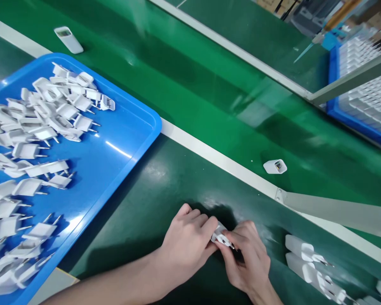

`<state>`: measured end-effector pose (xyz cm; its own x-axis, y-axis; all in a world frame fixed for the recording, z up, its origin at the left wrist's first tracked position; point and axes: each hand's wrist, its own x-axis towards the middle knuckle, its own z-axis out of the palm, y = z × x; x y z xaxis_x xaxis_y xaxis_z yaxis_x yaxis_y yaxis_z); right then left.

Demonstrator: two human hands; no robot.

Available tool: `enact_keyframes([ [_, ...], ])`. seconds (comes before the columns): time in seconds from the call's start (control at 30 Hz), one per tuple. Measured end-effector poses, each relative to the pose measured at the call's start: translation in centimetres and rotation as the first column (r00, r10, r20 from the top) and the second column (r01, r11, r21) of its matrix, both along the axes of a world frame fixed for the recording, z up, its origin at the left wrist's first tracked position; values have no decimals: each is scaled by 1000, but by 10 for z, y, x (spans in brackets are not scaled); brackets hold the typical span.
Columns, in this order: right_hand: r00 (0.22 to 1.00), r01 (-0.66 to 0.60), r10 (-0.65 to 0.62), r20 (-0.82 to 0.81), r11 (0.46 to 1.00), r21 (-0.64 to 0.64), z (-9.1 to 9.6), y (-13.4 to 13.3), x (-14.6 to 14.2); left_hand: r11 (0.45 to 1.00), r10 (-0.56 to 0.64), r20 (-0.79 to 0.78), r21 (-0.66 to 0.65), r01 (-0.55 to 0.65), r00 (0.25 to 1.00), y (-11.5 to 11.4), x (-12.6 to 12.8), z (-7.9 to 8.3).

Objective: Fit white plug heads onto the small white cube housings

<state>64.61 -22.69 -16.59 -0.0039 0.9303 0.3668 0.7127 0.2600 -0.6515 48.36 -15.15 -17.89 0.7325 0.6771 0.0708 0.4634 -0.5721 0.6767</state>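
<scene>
Above the dark green bench, my left hand (190,235) is closed around the body of a small white plug charger (219,234). Thumb and fingers of my right hand (249,256) pinch the same charger at its plug end, where metal pins point to the lower right. Most of the charger's body is hidden inside my left fingers. To the right of my hands, several white chargers with plug ends (305,264) lie side by side on the bench, some cut off by the frame edge.
A blue tray (130,159) on the left bears many loose white two-pin plug covers (66,111). On the green belt lie two open white housings, one upper left (69,40) and one right (275,166). A metal post (343,212) crosses the belt; another blue tray (362,123) stands beyond.
</scene>
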Motion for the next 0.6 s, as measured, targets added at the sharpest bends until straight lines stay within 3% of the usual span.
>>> enact_keyframes([
  [0.23, 998, 5, 1, 67, 996, -92, 4, -1, -3, 1000, 16, 3, 19, -16, 1000, 1, 1, 0],
  [0.6, 897, 155, -101, 431, 984, -93, 12, -4, -11, 999, -44, -60, 22, 46, 997, 8, -3, 5],
])
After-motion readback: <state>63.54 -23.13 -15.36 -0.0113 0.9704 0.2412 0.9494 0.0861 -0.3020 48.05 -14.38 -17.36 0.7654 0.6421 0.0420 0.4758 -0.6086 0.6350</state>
